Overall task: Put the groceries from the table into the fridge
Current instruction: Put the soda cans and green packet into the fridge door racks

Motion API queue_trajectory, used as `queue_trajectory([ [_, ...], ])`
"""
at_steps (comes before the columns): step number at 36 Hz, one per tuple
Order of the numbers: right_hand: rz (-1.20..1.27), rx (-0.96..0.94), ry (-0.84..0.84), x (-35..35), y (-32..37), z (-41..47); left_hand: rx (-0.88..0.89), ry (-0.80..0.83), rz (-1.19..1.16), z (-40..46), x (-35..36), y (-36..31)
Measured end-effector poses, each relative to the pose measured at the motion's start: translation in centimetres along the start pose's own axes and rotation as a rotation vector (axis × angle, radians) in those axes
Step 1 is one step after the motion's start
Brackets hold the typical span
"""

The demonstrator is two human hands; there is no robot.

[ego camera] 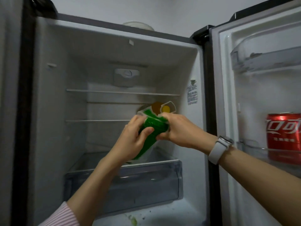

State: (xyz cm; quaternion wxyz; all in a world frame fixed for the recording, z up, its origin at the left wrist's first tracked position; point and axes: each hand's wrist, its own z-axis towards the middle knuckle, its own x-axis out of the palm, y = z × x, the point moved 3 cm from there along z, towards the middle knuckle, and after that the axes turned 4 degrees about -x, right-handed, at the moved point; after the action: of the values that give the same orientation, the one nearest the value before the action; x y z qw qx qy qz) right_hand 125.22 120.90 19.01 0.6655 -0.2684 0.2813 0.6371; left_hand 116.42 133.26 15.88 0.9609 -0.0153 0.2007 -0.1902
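A green and white packet (153, 126) with a yellow and brown print at its top is held up inside the open fridge (97, 75), in front of the lower shelf (97, 121). My left hand (135, 137) grips its left side, thumb across the green front. My right hand (177, 129), with a white watch on the wrist, grips its right edge. The packet's lower end hangs just above the drawer (123, 183).
A red cola can (284, 136) stands in the door rack on the right. The open door (260, 95) has an upper bin with a lid. Two glass shelves cross the fridge's back. Green crumbs lie on the floor below the drawer. A white bowl sits on top.
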Motion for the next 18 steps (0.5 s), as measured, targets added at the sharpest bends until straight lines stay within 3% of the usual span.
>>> queue_trajectory([
  [3, -0.005, -0.011, -0.076, 0.9, -0.5, 1.7, 0.009, -0.029, 0.099, 0.9, -1.0, 1.6],
  [7, -0.074, 0.016, -0.254, 1.7, -1.7, 4.1, 0.001, -0.195, 0.292, 2.9, -2.8, 3.8],
  [12, -0.068, 0.163, -0.530, 1.9, -4.2, 6.9, -0.151, -0.173, 0.603, 3.4, -4.1, 9.5],
  [15, -0.153, 0.178, -0.553, 3.1, -5.5, 8.9, -0.276, -0.103, 0.737, 2.9, -4.0, 13.2],
  [18, -0.318, 0.169, -0.457, 5.4, -7.0, 11.3, -0.387, -0.026, 0.810, 2.8, -3.8, 16.5],
])
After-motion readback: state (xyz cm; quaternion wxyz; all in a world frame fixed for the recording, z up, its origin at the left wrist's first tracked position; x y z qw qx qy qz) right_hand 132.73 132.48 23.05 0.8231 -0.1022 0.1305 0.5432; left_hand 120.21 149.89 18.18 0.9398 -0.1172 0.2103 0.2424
